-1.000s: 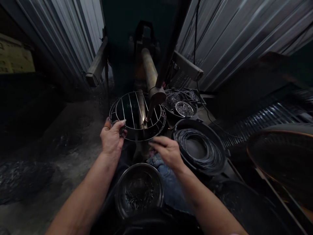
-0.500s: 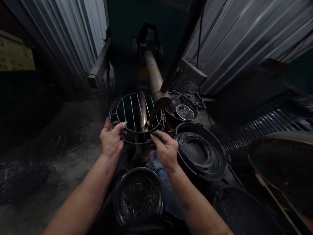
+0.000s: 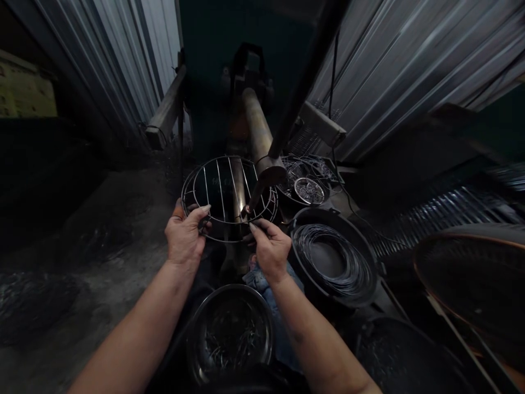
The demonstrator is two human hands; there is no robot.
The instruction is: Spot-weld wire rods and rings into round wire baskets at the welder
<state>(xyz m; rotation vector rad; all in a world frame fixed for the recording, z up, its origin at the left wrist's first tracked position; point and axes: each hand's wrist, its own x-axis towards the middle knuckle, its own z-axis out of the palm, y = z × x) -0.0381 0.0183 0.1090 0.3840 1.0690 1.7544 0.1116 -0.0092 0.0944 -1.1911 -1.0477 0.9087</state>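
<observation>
A round wire rack, made of two rings with straight bars across, is held out in front of me. My left hand grips its left edge, thumb on top. At the near right edge of the rack, the fingers of my right hand are pinched together; what sits between them, perhaps a short wire or the rim itself, is too small to make out. The rack's near inner ring lies between the upper electrode and the lower metal post of a welding machine, close to my right fingertips.
Below my hands stands a metal bowl with short wire pieces. To the right are a black tub with wire rings and a small dish of wire bits. A machine arm reaches toward me, and a bar slants down beside it.
My right hand has shifted slightly left along the rack's near edge. The rack has moved very slightly left with my left hand, which keeps its grip.
</observation>
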